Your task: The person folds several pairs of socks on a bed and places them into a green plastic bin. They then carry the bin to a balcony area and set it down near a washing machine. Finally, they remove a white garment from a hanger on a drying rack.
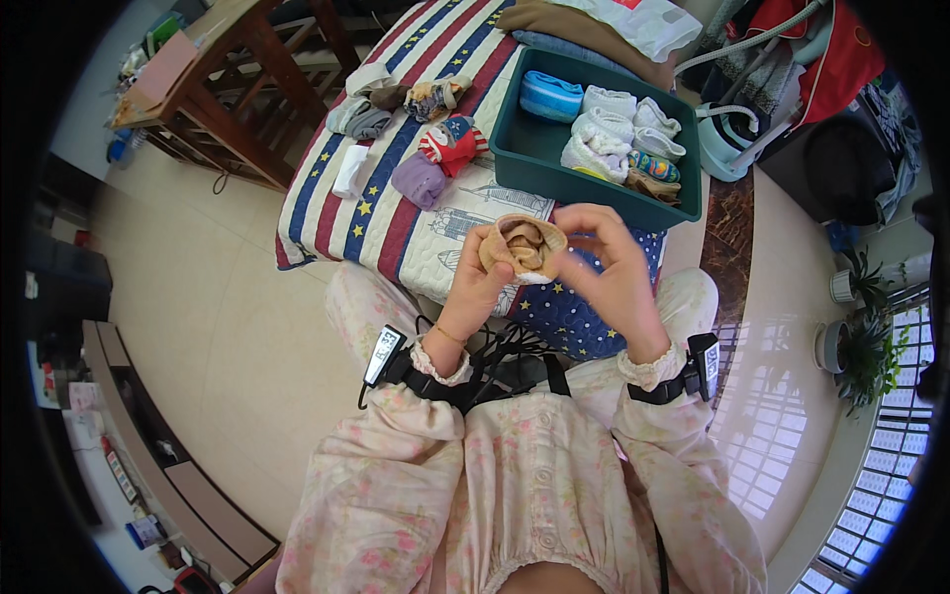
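Observation:
In front of me, above my lap, is a tan sock (528,247) bunched into a ball, its cuff stretched round the folded inside. My left hand (473,282) grips its left side, thumb at the front. At the sock's right rim, my right hand (609,272) pinches the edge with bent, slightly blurred fingers. Beyond lie a purple folded sock bundle (420,180), a red patterned sock bundle (453,148), a white folded piece (350,171) and grey socks (359,117). A dark green bin (594,201) holds several rolled socks, among them a blue striped roll (550,96).
The striped, starred quilt (327,213) covers the low surface before me. Folded brown clothing (584,35) and a white plastic bag (648,30) lie behind the bin. A wooden table (233,89) stands far left; a red-and-grey appliance (732,139) and potted plants (861,287) are on the right.

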Motion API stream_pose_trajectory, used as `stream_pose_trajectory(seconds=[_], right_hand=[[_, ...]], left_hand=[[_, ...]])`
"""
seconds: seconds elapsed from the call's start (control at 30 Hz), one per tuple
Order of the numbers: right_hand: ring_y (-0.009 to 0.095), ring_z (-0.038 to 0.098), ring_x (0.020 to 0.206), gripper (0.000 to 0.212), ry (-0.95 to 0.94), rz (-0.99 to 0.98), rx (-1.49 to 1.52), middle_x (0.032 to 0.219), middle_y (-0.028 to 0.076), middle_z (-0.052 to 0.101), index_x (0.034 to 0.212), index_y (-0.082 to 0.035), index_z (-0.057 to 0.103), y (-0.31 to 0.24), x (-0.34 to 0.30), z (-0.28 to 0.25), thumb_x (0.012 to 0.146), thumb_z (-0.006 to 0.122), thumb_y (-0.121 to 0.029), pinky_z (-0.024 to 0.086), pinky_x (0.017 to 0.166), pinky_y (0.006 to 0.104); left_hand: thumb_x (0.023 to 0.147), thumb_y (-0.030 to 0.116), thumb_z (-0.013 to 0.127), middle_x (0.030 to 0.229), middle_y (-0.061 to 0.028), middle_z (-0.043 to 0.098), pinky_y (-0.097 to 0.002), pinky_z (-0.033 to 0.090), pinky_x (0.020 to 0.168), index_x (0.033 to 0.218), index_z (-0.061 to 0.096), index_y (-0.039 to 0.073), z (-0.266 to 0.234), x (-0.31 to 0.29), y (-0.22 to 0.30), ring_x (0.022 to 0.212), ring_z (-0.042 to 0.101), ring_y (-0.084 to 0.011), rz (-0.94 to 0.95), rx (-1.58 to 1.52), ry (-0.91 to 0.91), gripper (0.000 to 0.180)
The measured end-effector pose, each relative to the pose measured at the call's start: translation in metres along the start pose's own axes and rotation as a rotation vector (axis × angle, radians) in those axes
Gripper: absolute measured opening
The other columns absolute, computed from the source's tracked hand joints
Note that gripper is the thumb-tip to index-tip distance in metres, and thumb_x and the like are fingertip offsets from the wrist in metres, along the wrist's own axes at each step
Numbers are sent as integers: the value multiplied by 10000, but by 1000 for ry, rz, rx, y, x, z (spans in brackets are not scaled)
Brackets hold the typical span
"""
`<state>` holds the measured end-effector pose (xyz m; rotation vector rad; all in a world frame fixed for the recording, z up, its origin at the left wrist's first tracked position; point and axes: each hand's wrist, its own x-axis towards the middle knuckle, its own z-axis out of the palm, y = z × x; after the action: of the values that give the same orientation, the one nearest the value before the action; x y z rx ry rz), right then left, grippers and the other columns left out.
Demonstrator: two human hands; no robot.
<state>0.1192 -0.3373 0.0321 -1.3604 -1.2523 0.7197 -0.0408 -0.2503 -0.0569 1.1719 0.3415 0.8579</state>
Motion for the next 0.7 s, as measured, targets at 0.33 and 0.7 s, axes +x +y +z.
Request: stream_pose_trajectory(seconds=[0.33,0.7], right_hand=[[168,591,940,439,144,-311,-233,1017,86,618,1146,-48,540,3,104,-47,740,703,-16,474,839,285],[359,643,883,520,-55,29,-642,912,225,648,1027,-7,500,139,230,-29,666,806,-222,506,746,399]], left_hand=[[890,234,614,1160,-141,529,-413,341,1003,1159,494,37,20,76,20,1125,486,-307,441,786,220,354],[707,224,744,1172,-113,513,-458,317,1005,1170,529,81,11,96,7,1194,402,-349,434,1248,19,530]])
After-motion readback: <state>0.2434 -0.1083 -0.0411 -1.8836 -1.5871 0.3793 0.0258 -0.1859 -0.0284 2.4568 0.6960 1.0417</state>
